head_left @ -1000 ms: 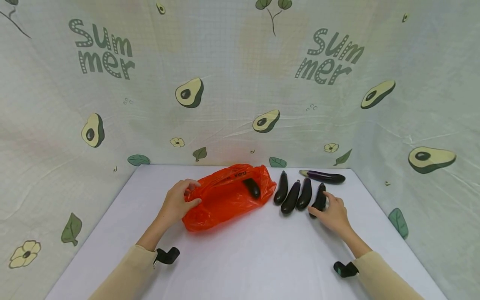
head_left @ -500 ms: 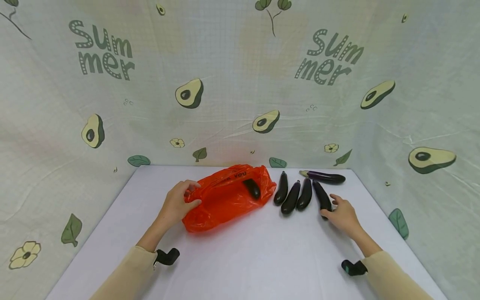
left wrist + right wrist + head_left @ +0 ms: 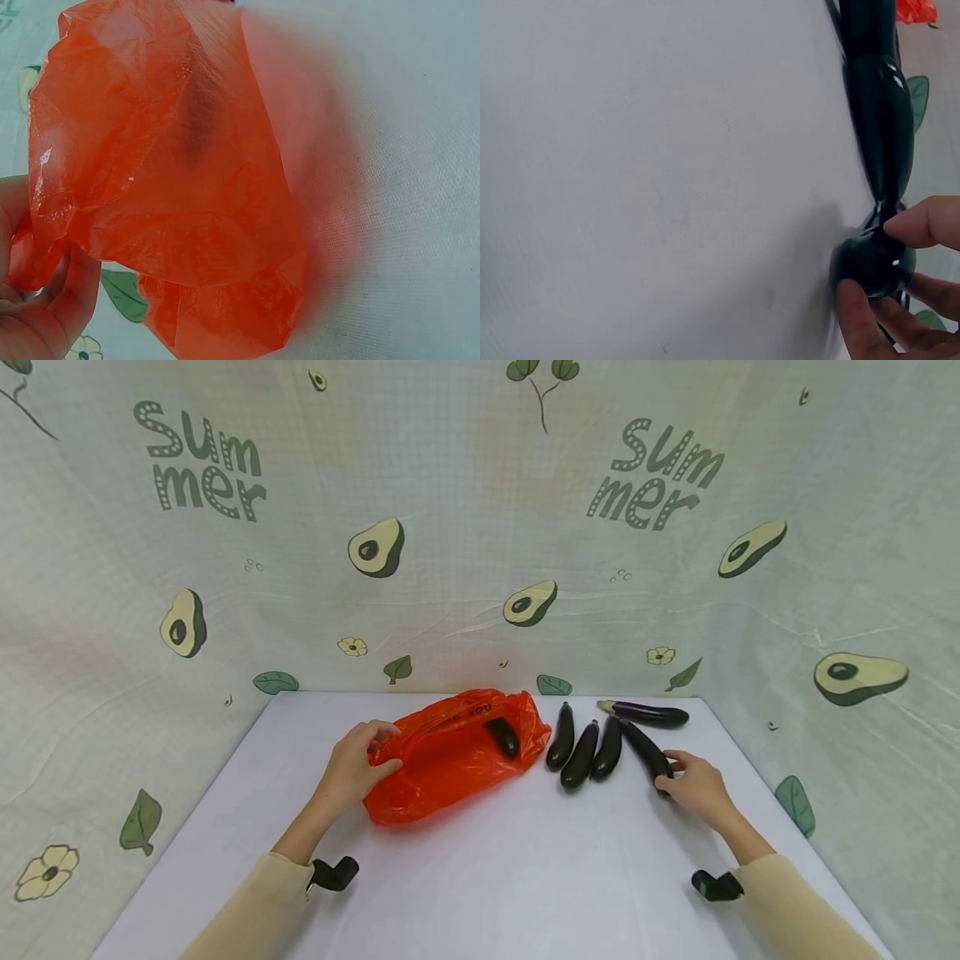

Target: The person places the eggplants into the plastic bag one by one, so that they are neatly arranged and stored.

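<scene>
A red plastic bag point(image 3: 442, 768) lies on its side with its mouth towards the front, one dark eggplant point(image 3: 502, 737) inside. My left hand point(image 3: 356, 763) grips the bag's left edge; in the left wrist view the fingers pinch the thin red film point(image 3: 180, 187). At the right, my right hand point(image 3: 699, 787) holds the lower, rounded end of an eggplant point(image 3: 647, 750) that slants on the table. In the right wrist view that eggplant point(image 3: 876, 262) sits between thumb and fingers.
Three dark eggplants stand side by side between bag and right hand, the middle one point(image 3: 580, 756) slightly nearer. Behind them a longer purple eggplant point(image 3: 651, 714) lies crosswise near the white table's point(image 3: 480, 877) back edge. A printed cloth point(image 3: 450, 485) hangs behind.
My right hand has moved to the right, drawing the eggplant's lower end with it, so it now slants the other way. My left hand and the bag have stayed put.
</scene>
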Demonstrator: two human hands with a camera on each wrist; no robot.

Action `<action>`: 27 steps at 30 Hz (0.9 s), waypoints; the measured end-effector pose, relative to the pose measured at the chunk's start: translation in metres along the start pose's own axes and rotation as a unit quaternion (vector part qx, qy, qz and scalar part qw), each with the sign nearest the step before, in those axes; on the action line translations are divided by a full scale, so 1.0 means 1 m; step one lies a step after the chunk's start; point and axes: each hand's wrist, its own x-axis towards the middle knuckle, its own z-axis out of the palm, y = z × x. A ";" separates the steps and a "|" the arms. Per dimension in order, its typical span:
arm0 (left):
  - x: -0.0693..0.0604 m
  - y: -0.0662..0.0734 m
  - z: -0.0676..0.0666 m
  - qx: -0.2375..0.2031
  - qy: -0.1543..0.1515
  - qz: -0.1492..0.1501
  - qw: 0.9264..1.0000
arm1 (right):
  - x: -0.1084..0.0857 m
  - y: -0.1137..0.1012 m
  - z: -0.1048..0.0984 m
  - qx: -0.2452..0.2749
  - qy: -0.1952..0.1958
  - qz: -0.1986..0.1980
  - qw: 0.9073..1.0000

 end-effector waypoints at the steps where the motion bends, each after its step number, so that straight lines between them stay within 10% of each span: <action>1: 0.000 0.000 0.000 0.000 -0.001 0.000 1.000 | 0.000 0.000 -0.001 0.002 -0.006 0.007 1.000; 17: 0.002 0.000 0.001 -0.002 0.000 0.005 1.000 | 0.004 0.001 -0.009 0.006 -0.015 0.030 0.999; 27: 0.002 0.000 0.003 -0.006 -0.004 -0.003 1.000 | -0.017 -0.029 -0.032 0.000 0.002 -0.043 0.999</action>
